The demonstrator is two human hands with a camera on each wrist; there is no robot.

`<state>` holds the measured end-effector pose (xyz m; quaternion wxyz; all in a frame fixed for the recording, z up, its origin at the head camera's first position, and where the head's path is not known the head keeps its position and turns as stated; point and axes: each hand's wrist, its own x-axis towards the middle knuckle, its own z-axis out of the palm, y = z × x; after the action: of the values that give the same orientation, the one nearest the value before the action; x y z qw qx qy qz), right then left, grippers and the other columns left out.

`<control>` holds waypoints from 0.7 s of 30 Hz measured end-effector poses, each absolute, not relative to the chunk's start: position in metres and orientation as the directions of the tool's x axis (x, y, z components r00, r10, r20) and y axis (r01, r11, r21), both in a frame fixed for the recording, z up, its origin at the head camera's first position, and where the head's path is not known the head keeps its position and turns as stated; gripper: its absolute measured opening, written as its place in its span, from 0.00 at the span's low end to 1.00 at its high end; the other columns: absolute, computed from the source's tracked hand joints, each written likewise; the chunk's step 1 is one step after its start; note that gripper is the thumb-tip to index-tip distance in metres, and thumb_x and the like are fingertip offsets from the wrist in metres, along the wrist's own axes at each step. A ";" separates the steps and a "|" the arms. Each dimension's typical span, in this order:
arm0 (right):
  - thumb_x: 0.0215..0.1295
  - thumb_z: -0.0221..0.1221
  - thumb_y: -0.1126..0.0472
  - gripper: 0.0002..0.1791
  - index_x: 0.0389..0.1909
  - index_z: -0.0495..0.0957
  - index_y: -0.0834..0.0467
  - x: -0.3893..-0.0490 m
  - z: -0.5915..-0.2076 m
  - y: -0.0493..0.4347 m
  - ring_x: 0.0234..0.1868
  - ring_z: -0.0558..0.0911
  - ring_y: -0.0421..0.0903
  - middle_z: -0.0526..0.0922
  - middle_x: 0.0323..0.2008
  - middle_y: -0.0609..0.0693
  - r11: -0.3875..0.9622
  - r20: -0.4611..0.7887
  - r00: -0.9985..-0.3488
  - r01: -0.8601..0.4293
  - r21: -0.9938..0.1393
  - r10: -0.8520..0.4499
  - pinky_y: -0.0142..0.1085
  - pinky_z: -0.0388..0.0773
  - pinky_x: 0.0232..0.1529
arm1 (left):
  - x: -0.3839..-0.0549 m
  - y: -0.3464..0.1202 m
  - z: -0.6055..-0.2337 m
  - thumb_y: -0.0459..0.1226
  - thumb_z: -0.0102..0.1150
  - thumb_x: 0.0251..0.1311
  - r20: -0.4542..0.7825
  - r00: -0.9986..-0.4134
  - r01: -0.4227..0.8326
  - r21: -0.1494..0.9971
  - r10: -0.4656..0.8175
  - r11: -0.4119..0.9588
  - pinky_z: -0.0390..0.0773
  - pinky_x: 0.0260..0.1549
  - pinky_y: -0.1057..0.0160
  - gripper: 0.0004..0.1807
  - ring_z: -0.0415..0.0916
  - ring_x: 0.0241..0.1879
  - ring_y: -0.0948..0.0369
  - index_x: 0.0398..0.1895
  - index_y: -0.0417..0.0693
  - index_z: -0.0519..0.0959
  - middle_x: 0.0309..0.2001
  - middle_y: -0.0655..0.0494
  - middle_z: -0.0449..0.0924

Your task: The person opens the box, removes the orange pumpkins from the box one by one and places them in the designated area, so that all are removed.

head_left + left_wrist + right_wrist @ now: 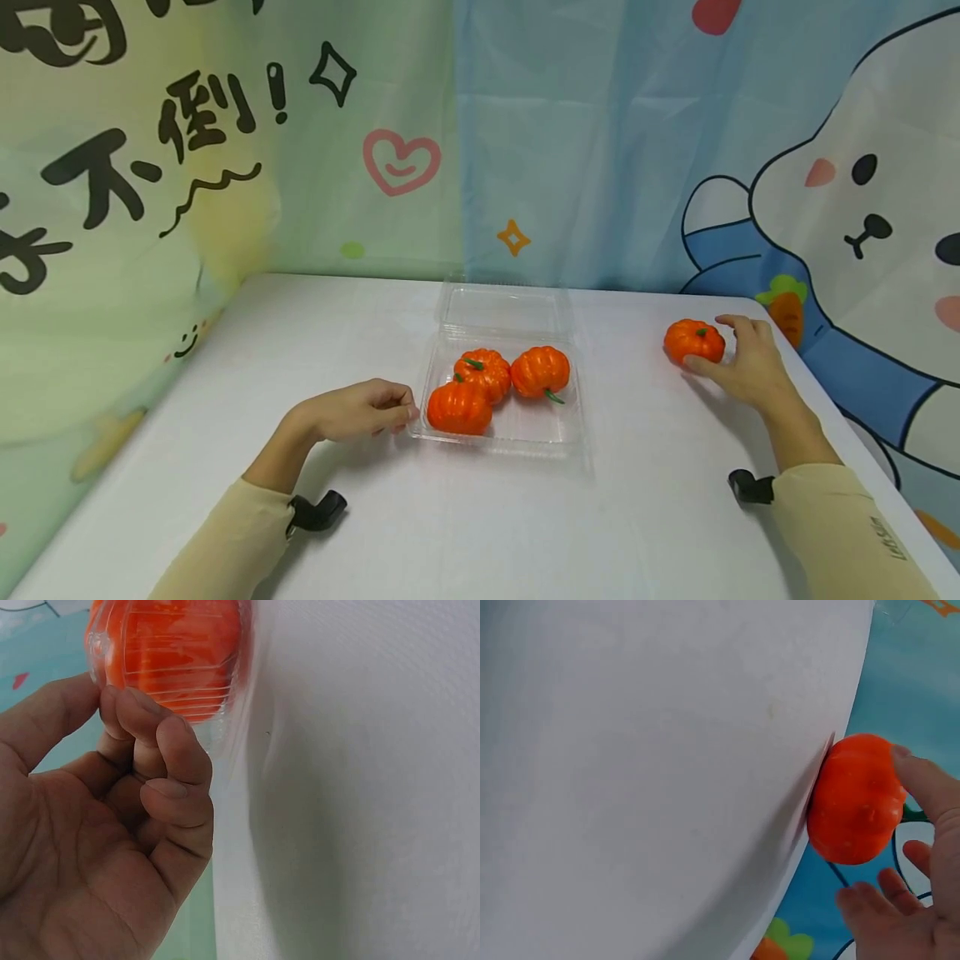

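My left hand [367, 410] pinches the left rim of a clear plastic clamshell box [528, 427] between thumb and fingertips, as the left wrist view shows close up. Inside the box are three small orange toy pumpkins: one at the front left [459, 408], one behind it [487, 372] and one at the right [540, 372]. Off to the right on the table, a fourth orange pumpkin [693, 342] with a green stem sits by my right hand [742, 367]. The right thumb lies against its side in the right wrist view, while the other fingers are spread apart from it.
The box's clear lid [504, 308] lies folded back toward the rear edge. A white-covered table [525, 525] carries everything. Behind it hangs a printed curtain [570, 150] with a cartoon animal. Each sleeve has a small black camera mount [318, 510] at the wrist.
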<state>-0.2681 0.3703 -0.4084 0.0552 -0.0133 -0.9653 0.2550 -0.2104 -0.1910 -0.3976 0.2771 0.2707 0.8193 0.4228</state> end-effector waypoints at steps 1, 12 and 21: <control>0.66 0.68 0.47 0.48 0.75 0.54 0.67 -0.267 -0.407 0.370 0.61 0.60 0.77 0.50 0.69 0.78 0.872 0.118 -0.992 -0.013 -0.489 0.052 0.74 0.69 0.56 | -0.211 -0.191 -0.397 0.39 0.52 0.75 -0.228 -0.701 0.206 0.842 0.676 0.498 0.63 0.27 0.67 0.13 0.64 0.26 0.62 0.36 0.37 0.76 0.29 0.47 0.73; 0.65 0.69 0.56 0.37 0.69 0.65 0.66 -0.259 -0.397 0.352 0.68 0.59 0.72 0.58 0.70 0.73 0.872 0.315 -0.949 -0.155 -0.464 -0.002 0.73 0.63 0.62 | -0.211 -0.192 -0.400 0.39 0.51 0.76 -0.237 -0.704 0.192 0.844 0.670 0.501 0.63 0.27 0.67 0.13 0.65 0.26 0.62 0.36 0.39 0.77 0.30 0.44 0.74; 0.62 0.71 0.62 0.31 0.63 0.70 0.64 -0.253 -0.399 0.332 0.63 0.66 0.70 0.66 0.64 0.69 0.816 0.428 -0.897 -0.326 -0.478 -0.108 0.70 0.70 0.56 | -0.211 -0.191 -0.399 0.39 0.50 0.76 -0.228 -0.700 0.202 0.846 0.677 0.494 0.63 0.27 0.67 0.13 0.65 0.25 0.63 0.36 0.38 0.77 0.31 0.42 0.74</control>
<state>-0.2531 0.3315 -0.3988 0.1943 0.1162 -0.9327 0.2806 -0.2107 -0.1909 -0.3993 0.2792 0.2686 0.8179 0.4254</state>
